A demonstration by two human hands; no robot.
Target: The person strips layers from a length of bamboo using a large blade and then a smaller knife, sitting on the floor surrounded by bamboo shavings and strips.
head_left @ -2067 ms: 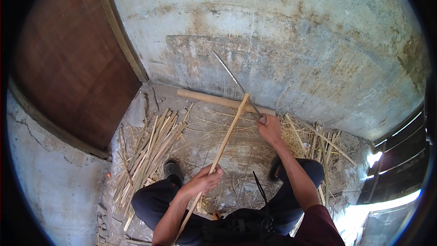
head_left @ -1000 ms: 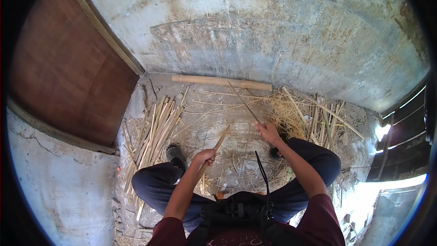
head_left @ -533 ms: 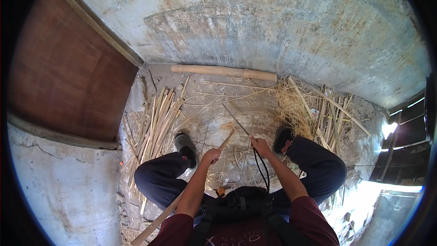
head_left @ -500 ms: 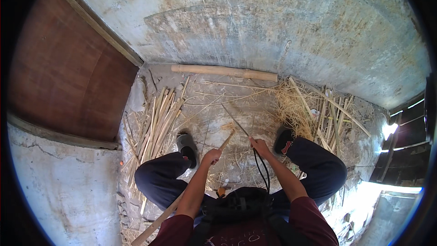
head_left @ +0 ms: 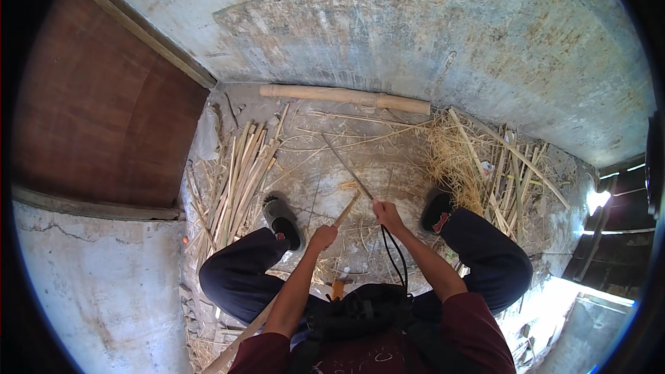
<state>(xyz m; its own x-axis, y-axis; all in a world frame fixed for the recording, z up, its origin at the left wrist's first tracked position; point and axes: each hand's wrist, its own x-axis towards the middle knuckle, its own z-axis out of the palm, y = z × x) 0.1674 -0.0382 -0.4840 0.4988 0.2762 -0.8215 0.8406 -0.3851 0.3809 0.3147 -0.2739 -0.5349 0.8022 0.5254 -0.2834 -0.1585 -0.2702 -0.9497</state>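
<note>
Bamboo strip [head_left: 348, 209], pale and narrow, slants from the lower-left edge, where it runs out of view, to the middle of the frame; the left forearm [head_left: 291, 298] hides part of it. The left hand [head_left: 323, 237] is closed round it below the tip. The right hand [head_left: 388, 215] wraps the hidden handle of a thin grey blade [head_left: 346, 167]; whether blade and strip touch, I cannot tell. Wiry, straw-coloured shavings [head_left: 449, 156] heap centre right. Pale marks on the maroon shirt [head_left: 478, 322] are unreadable.
</note>
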